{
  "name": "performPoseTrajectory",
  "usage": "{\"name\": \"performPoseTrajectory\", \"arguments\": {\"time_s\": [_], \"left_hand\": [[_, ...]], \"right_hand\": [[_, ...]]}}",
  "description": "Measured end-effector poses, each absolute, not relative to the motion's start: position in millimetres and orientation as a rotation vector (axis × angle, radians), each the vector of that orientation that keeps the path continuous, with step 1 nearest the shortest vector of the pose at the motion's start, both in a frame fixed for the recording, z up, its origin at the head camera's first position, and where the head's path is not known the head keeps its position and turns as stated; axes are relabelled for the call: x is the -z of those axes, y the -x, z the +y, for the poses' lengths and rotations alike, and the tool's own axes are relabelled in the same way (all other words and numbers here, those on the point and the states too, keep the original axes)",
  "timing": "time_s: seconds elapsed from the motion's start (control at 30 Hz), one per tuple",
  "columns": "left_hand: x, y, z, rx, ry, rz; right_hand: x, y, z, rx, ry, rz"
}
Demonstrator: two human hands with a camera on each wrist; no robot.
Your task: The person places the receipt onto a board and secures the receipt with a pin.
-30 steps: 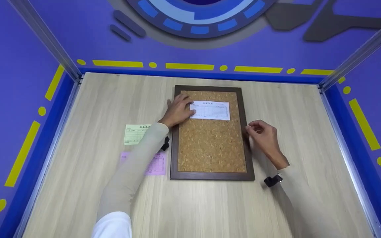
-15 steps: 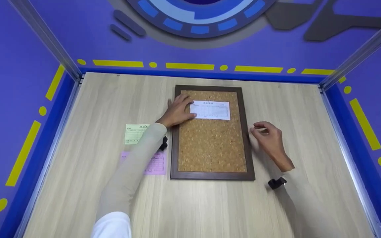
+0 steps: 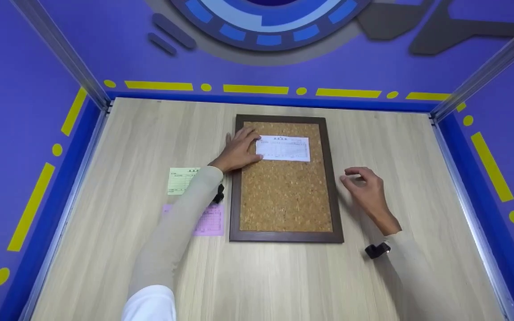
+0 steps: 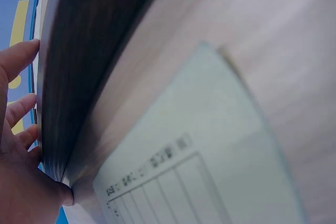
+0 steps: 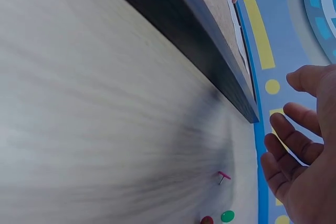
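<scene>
A cork board [image 3: 286, 196] in a dark brown frame lies on the table. Near its far end is a white printed slip [image 3: 288, 149], held down at its left edge by the fingertips of my left hand [image 3: 237, 154], which reaches over the left side of the frame. My right hand [image 3: 366, 189] hovers beyond the board's right side, thumb and fingers curved apart with nothing between them. Beneath it, in the right wrist view, a pink thumbtack [image 5: 224, 175] rests on the table, with a green thumbtack [image 5: 227, 216] and a red thumbtack [image 5: 207, 220] nearby.
Left of the board lie a green printed slip [image 3: 180, 180] and a purple printed slip [image 3: 211, 223], both partly covered by the left sleeve. Blue panels [image 3: 275, 71] with yellow marks enclose the wooden table [image 3: 275, 281] at the back and sides.
My right hand has drawn away from the frame's right edge, moving right and slightly nearer to me. The left hand stays on the white slip, its forearm shifting slightly left.
</scene>
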State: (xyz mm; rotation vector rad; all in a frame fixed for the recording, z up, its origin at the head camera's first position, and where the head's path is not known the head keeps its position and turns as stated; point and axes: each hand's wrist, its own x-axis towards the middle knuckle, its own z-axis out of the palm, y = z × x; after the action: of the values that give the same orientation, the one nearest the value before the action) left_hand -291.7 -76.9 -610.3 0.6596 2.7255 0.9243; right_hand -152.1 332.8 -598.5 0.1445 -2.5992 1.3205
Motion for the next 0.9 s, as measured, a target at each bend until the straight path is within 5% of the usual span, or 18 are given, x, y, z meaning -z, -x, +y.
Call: {"name": "performPoseTrajectory", "arguments": {"time_s": [0.9], "left_hand": [[609,289,-78,-0.906,-0.694,2.723]], "right_hand": [[614,124,354,-1.204,-0.146,-2.664]]}}
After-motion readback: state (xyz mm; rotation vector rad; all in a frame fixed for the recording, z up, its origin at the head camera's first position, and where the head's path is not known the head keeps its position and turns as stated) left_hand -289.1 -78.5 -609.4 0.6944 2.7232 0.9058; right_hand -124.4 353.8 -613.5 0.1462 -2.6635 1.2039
